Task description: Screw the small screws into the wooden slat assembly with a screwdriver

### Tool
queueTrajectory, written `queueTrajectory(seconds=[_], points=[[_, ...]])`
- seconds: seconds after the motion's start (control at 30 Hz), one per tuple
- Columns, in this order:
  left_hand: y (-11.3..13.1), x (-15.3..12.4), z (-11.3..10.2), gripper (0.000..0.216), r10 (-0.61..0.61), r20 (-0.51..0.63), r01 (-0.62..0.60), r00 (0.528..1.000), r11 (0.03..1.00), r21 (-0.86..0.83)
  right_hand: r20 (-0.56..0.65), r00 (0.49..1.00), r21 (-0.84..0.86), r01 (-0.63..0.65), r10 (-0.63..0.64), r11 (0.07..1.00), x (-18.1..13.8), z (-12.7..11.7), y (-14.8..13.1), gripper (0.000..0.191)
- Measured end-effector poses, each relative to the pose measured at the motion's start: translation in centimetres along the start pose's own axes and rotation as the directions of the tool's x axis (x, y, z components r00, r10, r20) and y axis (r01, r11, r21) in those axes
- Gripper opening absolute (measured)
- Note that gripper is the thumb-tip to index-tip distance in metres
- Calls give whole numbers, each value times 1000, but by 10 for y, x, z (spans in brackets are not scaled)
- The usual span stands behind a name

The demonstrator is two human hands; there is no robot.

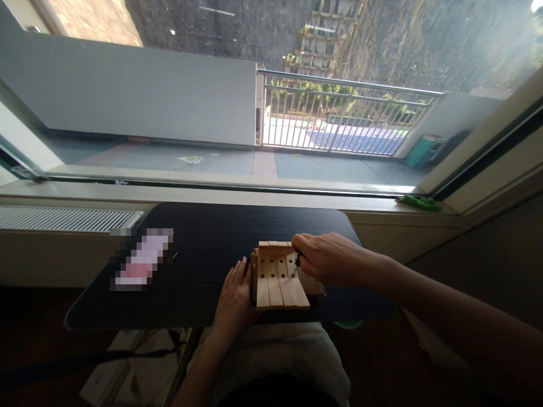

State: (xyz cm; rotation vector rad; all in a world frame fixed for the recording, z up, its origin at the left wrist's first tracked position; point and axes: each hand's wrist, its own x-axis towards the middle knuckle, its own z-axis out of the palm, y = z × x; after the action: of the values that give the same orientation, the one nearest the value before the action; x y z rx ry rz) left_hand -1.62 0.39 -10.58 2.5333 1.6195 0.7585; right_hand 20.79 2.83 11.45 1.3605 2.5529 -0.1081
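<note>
The four pale wooden slats (pixel 278 289) sit side by side just below and right of the centre of the frame, on a brown block (pixel 314 287), with two rows of dark round spots across them. Your right hand (pixel 321 257) pinches a slim screwdriver-like tool (pixel 297 260) between bent fingers, its shaft slanting down to the lower spot on the rightmost slat. That slant could let the tip skid out and scratch the wood, and a hard push might tilt or slide the block, since its brown part juts out to the right. Your left hand (pixel 236 294) lies along the block's left edge with its fingers stretched out; if it slackens, the work may turn, and if the tip slips leftward, it could jab you.

You cannot tell whether the left hand pinches the block, because its thumb is hidden. Your right hand covers most of the tool's handle, and the spots are too small to read as bare holes or screw heads. On the dark counter (pixel 207 226), left of the slats, a thin pale sliver (pixel 175 256) is too tiny to identify, and a pixelated patch (pixel 144 260) masks whatever lies at the far left.
</note>
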Motion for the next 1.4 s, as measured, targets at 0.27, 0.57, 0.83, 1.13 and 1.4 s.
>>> queueTrajectory(seconds=[0.27, 0.57, 0.83, 1.13, 1.4], points=[[-2, -1, 2, 94, 25, -9, -25, 1000, 999, -23, -24, 999, 48, 42, -41, 998, -3, 5, 8, 12], [-3, 0, 1, 101, 50, -11, -50, 999, 998, -41, -19, 999, 103, 47, -45, 994, -1, 5, 9, 10], [1, 2, -7, 95, 51, 24, -50, 998, 998, -42, 58, 998, 107, -4, -2, 994, -4, -3, 7, 10], [2, 1, -9, 97, 54, 34, -51, 998, 997, -59, 30, 999, 121, 38, -41, 992, -1, -1, 11, 14], [6, 3, -15, 84, 44, 71, -35, 997, 993, -117, 61, 998, 168, 20, -31, 986, -1, -7, 9, 14]])
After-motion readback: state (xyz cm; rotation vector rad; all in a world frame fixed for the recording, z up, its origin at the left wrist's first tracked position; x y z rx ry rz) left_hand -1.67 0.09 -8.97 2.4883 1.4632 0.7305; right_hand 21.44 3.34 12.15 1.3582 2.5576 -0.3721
